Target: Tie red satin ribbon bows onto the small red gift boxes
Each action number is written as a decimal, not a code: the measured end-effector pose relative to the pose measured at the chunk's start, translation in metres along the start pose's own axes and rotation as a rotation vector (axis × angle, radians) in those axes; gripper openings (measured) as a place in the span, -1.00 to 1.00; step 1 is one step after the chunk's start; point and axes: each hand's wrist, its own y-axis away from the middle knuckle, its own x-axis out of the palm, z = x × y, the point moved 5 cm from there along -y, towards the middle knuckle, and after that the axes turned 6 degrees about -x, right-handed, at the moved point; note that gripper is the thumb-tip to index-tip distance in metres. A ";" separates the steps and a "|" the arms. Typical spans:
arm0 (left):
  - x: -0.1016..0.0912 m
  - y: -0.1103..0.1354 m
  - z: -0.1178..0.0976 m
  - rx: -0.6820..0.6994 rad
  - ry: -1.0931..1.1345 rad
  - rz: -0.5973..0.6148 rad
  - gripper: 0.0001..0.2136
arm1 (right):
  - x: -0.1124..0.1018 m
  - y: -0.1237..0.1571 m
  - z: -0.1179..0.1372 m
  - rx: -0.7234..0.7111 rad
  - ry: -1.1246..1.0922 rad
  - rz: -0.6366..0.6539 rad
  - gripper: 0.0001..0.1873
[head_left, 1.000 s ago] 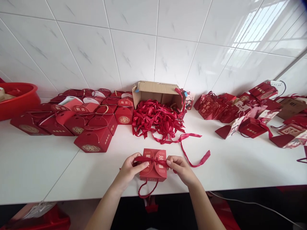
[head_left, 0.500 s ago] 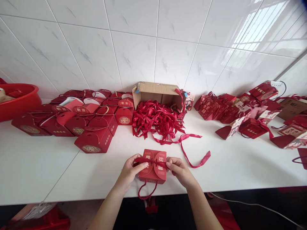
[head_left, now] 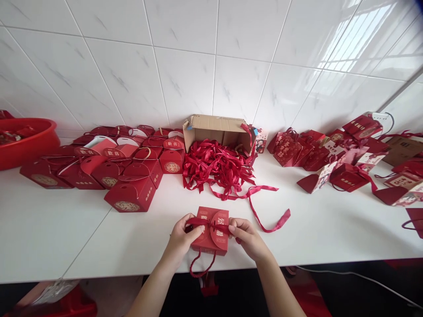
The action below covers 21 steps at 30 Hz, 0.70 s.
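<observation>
At the near edge of the white table [head_left: 317,240], directly before the person, a small red box [head_left: 208,246] sits closed, its rounded, printed flaps [head_left: 218,216] folded over the top. Red ribbon [head_left: 220,227] runs crosswise over the flaps and gathers at the middle; knot or plain crossing, I cannot tell from where I stand. Left hand [head_left: 183,232] pinches one side of the ribbon, grip narrow, thumb lying over the flap. Right hand [head_left: 246,235] pinches the other side, thumb against fingertips, just beside the box. Corded handle [head_left: 199,275] loops from the box's near side, toward the person. Beyond, a heap of ribbons [head_left: 218,165] spills from an open cardboard carton [head_left: 218,122] near the tiled wall [head_left: 185,66]; one loose strip [head_left: 280,222] trails to the right, apart from the right hand. Leftward: rows of red boxes [head_left: 127,196], then a red basin [head_left: 33,147]. Rightward: a jumble of printed boxes [head_left: 350,177], some tipped.
</observation>
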 end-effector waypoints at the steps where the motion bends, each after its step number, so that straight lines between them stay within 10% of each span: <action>1: 0.000 0.000 0.000 0.002 -0.003 -0.004 -0.77 | 0.000 0.000 0.000 -0.001 0.001 0.000 -0.55; 21: -0.001 0.001 -0.012 0.034 0.106 0.060 -0.60 | -0.023 -0.001 0.003 -0.041 0.074 -0.077 -0.56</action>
